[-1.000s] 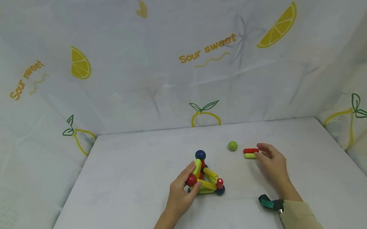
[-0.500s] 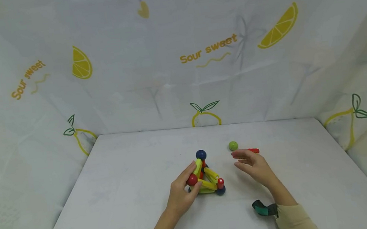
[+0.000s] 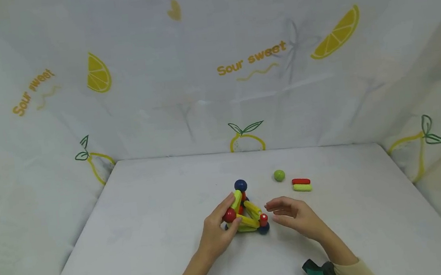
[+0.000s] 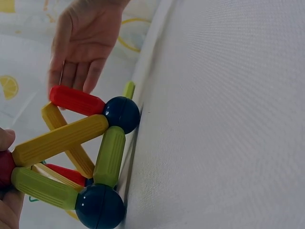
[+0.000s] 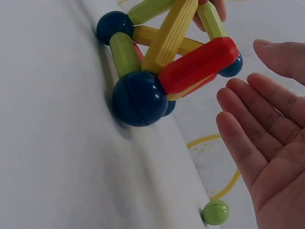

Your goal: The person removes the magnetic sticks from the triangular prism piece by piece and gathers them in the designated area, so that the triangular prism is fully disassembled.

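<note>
A structure of rods and balls, like a magnetic building toy, stands on the white table. Its corners are blue balls [image 4: 100, 206] and a red ball [image 3: 230, 215]; yellow rods [image 4: 60, 140] and light green rods [image 4: 109, 156] join them. My left hand [image 3: 216, 229] holds the structure at the red ball, between thumb and fingers. One red rod [image 5: 198, 65] sticks up from the near right blue ball [image 5: 140, 98], its top end free. Just right of that rod, my right hand [image 3: 295, 216] is held with relaxed fingers and nothing in them.
A light green ball [image 3: 279, 175] lies on the table [image 3: 153, 227] behind the structure, to the right. Beside it are a loose red rod [image 3: 301, 182] and a loose light green rod [image 3: 302, 188], side by side. A printed white cloth [image 3: 158, 94] hangs behind the table.
My right hand has moved from the loose rods leftward and nearer to me, up to the structure. Both loose rods remain on the table. My left hand keeps its hold.
</note>
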Demonstrator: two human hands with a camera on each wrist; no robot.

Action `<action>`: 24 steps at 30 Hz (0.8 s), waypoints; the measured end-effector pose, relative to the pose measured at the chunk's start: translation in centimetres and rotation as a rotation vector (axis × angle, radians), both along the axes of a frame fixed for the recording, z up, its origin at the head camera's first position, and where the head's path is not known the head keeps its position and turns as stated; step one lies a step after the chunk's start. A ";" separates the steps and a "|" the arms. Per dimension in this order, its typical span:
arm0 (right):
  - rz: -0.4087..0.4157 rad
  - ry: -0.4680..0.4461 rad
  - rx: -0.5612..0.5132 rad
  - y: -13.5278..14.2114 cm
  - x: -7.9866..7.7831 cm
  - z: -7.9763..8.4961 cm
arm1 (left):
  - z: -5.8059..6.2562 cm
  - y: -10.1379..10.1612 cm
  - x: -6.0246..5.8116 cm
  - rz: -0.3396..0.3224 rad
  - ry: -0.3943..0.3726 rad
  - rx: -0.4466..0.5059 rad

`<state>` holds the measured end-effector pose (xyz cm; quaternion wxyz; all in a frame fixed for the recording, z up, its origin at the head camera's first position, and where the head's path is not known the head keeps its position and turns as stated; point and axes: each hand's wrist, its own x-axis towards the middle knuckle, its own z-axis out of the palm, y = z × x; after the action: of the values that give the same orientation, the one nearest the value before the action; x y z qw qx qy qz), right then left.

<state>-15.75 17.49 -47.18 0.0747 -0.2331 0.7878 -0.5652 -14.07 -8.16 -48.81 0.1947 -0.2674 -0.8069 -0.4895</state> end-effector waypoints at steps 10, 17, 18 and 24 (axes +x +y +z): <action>-0.028 0.092 0.080 -2.1 0.8 -0.5 | 0.2 0.0 0.1 0.008 -0.006 -0.006; -0.059 0.246 0.150 -2.4 1.1 -0.5 | 0.1 0.0 0.0 -0.004 -0.005 -0.010; -0.064 0.263 0.157 -2.4 1.1 -0.5 | 0.1 0.0 0.0 -0.004 -0.008 -0.008; -0.099 0.266 0.153 -2.0 0.9 -0.7 | 0.2 0.1 0.1 -0.006 -0.001 0.000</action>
<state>-14.89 15.49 -47.89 -0.0408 -0.2606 0.8419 -0.4707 -14.02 -8.08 -48.57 0.1928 -0.2694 -0.8061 -0.4903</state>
